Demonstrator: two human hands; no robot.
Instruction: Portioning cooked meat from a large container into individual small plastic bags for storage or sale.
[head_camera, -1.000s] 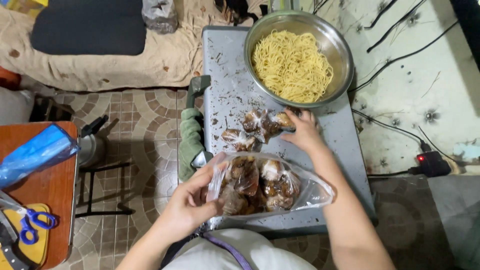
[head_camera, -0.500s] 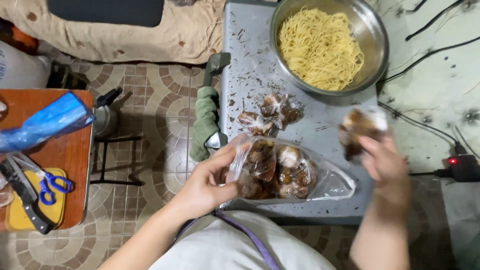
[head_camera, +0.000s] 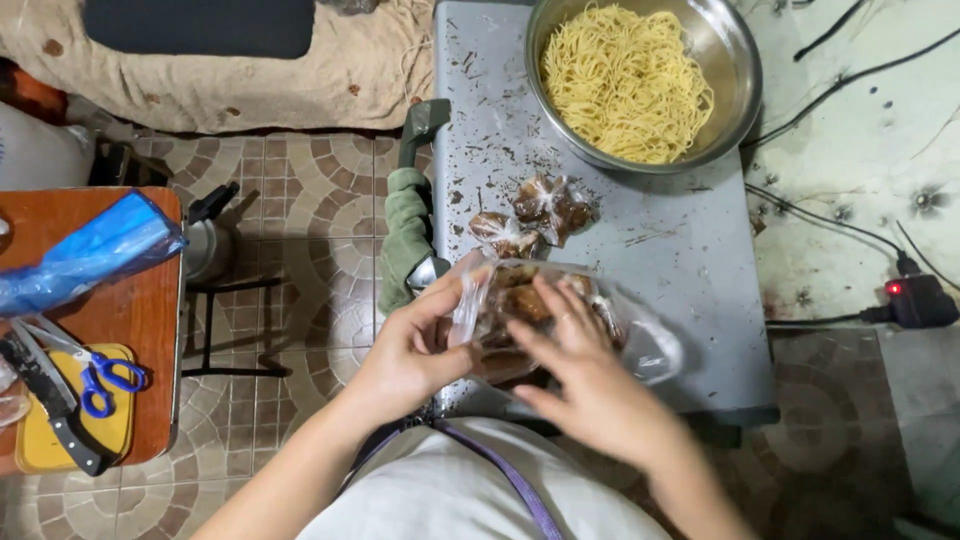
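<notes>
Clear plastic bag (head_camera: 640, 345) of brown wrapped pieces — at the near edge of the grey tabletop (head_camera: 690, 260). Left hand (head_camera: 415, 350): grip closed on the bag's mouth. Right hand (head_camera: 590, 375): fingers spread flat on it. Two small packets (head_camera: 530, 220) and a steel noodle bowl (head_camera: 735, 60) lie beyond.

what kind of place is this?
Probably a home or small street-food prep spot: a steel bowl of noodles on a worn grey table, patterned floor tiles, and a clear bag of small packets in both hands.
</notes>
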